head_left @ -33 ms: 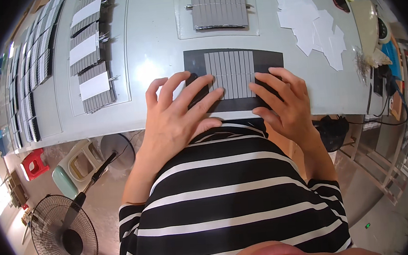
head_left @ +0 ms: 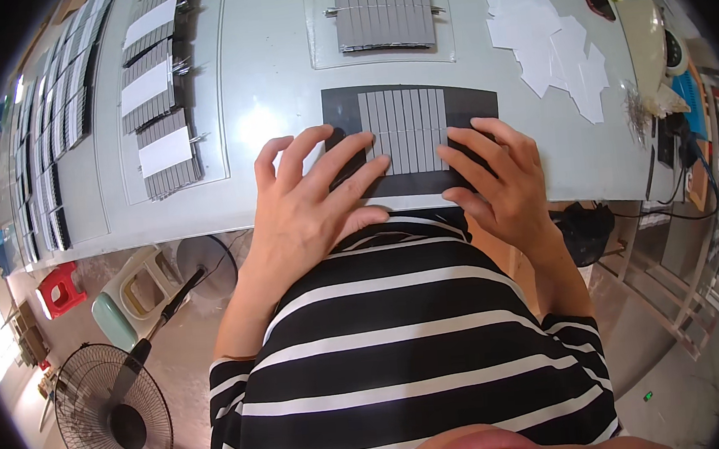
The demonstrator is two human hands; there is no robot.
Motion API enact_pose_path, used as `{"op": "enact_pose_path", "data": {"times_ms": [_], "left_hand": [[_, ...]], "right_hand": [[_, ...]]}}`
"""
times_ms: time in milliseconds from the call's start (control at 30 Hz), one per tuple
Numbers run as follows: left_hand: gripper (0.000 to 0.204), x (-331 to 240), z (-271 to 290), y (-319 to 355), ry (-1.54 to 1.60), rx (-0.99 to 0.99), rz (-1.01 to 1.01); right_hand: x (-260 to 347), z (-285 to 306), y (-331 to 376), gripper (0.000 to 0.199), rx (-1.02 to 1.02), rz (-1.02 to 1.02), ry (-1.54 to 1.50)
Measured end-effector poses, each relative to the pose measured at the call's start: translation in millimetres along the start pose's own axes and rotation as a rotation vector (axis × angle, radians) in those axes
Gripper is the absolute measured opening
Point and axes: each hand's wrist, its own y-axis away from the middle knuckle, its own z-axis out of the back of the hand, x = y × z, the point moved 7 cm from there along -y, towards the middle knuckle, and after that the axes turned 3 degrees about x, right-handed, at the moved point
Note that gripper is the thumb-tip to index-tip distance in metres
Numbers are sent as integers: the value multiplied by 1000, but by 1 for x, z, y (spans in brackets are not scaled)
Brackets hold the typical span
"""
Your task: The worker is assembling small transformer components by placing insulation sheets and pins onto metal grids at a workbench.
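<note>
A row of narrow grey strips [head_left: 404,149], with a thin wire line across its middle, lies flat on a dark rectangular sheet [head_left: 470,106] at the table's near edge. My left hand [head_left: 311,194] rests at the left side of the row, fingers spread, index and middle fingertips touching its edge. From the other side, my right hand [head_left: 499,167] lays its fingertips against the row's right edge, fingers apart and thumb lower down. Neither hand grips anything. Beyond the sheet lies a thicker stack of similar grey strips [head_left: 383,11] with wire ends sticking out at both sides.
Bundles of grey strips with white paper bands [head_left: 165,151] line the left, with more rows [head_left: 64,113] farther left. White paper pieces [head_left: 553,49] are scattered at the right. A standing fan [head_left: 128,424] and a red stool [head_left: 61,290] are on the floor at the left.
</note>
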Motion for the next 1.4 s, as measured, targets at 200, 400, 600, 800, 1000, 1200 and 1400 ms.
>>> {"op": "enact_pose_path", "data": {"times_ms": [200,400,600,800,1000,1200,1400], "left_hand": [[46,-2,-2,-7,-1,1,-21],[43,7,7,7,-27,-140,-10],[37,13,10,8,60,-269,87],[32,19,11,17,42,-373,169],[31,23,11,17,27,-398,166],[33,20,16,16,36,-403,144],[36,17,23,19,59,-492,131]], "right_hand": [[-2,8,2,40,-15,-30,1],[-96,48,28,24,-298,-386,144],[-131,74,9,48,-178,-556,184],[-154,81,60,51,-179,-784,306],[-172,71,72,35,-232,-888,123],[-188,68,69,42,-197,-1077,-20],[-236,68,86,31,-203,-1053,-474]]}}
